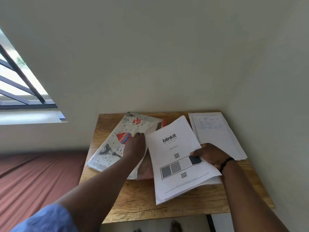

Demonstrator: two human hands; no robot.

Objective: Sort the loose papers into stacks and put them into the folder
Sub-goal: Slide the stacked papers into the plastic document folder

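With my right hand [211, 154] I am gripping a stack of printed papers [178, 158], thumb on the top sheet and fingers curled under its right edge; the stack is tilting above the wooden table [137, 195]. My left hand [135, 146] is lifting the patterned folder [115, 144], which is lying open at the table's left side; the fingers are hidden, so I cannot tell their grip. Another pile of papers [217, 134] is resting at the far right corner.

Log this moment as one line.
left hand: lifts patterned folder flap | right hand: grips white printed paper stack | second paper stack: on wooden table
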